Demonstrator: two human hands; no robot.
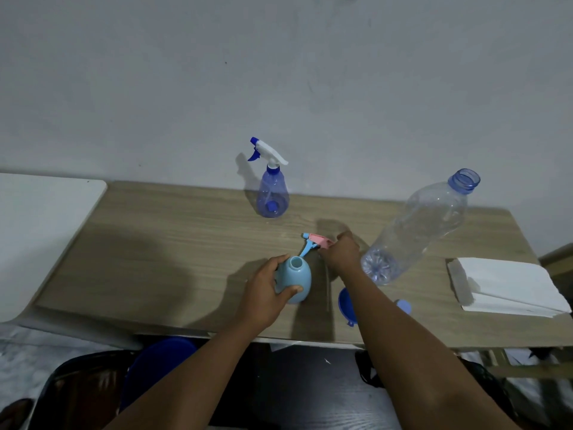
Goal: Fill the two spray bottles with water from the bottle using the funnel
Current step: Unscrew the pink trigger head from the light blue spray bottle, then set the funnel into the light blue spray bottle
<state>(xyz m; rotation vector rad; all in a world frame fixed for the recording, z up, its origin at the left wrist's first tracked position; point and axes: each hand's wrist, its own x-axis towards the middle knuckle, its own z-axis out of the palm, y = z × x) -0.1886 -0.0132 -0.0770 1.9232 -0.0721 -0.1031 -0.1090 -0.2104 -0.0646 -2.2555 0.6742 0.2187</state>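
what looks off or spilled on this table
No spill shows. The light blue spray bottle, gripped by the left hand, has no sprayer; the right hand holds a pink trigger head. The water bottle stands uncapped.

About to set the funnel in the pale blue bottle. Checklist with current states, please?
1. Pale blue opaque spray bottle, neck open: ok.
2. Left hand grips it: ok.
3. Right hand free for the funnel: not ok, it holds the pink and blue trigger head.
4. Blue plastic funnel within reach: ok, though partly hidden.
5. Large clear plastic water bottle uncapped: ok; water level: cannot tell.
6. Translucent blue spray bottle opened: not ok, white trigger head on.
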